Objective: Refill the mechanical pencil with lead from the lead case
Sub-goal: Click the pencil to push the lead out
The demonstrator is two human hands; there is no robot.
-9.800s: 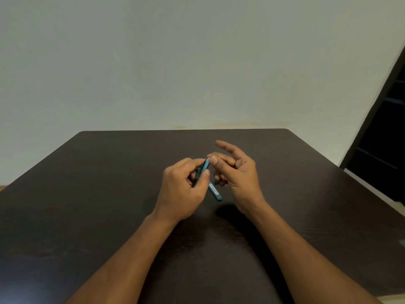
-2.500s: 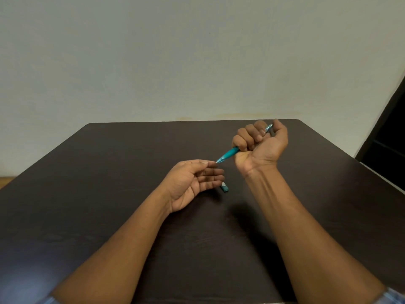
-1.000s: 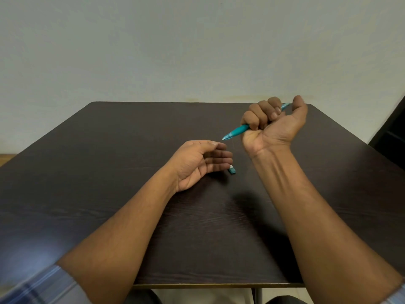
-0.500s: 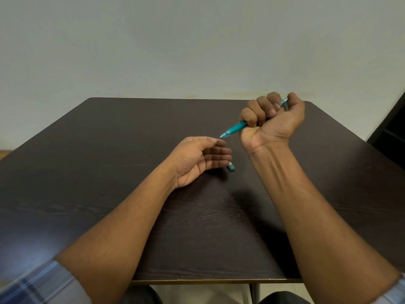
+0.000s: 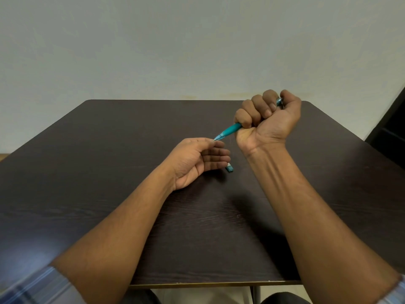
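Observation:
My right hand (image 5: 268, 119) is raised in a fist around the teal mechanical pencil (image 5: 229, 130), thumb over its top end, tip pointing down-left. The pencil's tip touches the thumb and forefinger of my left hand (image 5: 197, 159), which rests on the dark table (image 5: 109, 172) with its fingers loosely curled and nothing gripped in it. The teal lead case (image 5: 229, 167) lies on the table just right of my left fingertips, mostly hidden behind them.
The table's near edge (image 5: 208, 284) runs across the bottom, with a metal leg below it. A pale wall stands behind the table. A dark doorway or shelf (image 5: 390, 128) is at the far right.
The pencil was taken from both hands into my right fist and lifted. In the last second its tip has come down onto my left fingertips, and my thumb has closed over its top.

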